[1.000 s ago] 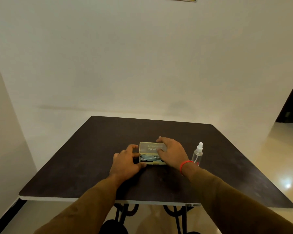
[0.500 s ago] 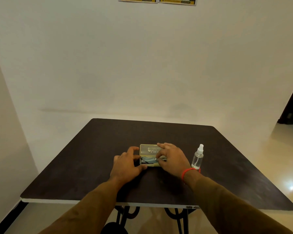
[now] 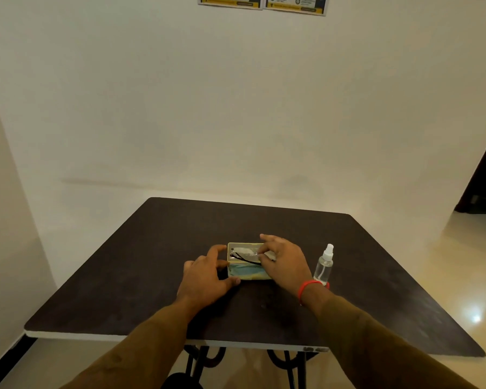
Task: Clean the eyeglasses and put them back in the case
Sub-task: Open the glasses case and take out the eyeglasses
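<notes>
A small yellow-rimmed eyeglass case (image 3: 236, 276) lies open on the middle of the dark table (image 3: 141, 265). Its lid (image 3: 243, 249) is swung up and back. Inside I see a black temple of the eyeglasses (image 3: 247, 259) and a blue cloth (image 3: 244, 271) in the near half. My left hand (image 3: 205, 276) grips the case's left end, thumb at the front and index finger by the lid. My right hand (image 3: 284, 262) holds the right part of the lid, with fingers over its far edge and the thumb on its inner side. That hand hides the case's right end.
A clear spray bottle (image 3: 323, 265) with a white nozzle stands upright just right of my right wrist. The table's near edge (image 3: 110, 337) is white, with black metal legs below. A pale wall rises behind the table.
My right hand has swung the lid from half raised to fully open, which uncovers the eyeglasses and the blue cloth. My left hand has stayed on the case's left end.
</notes>
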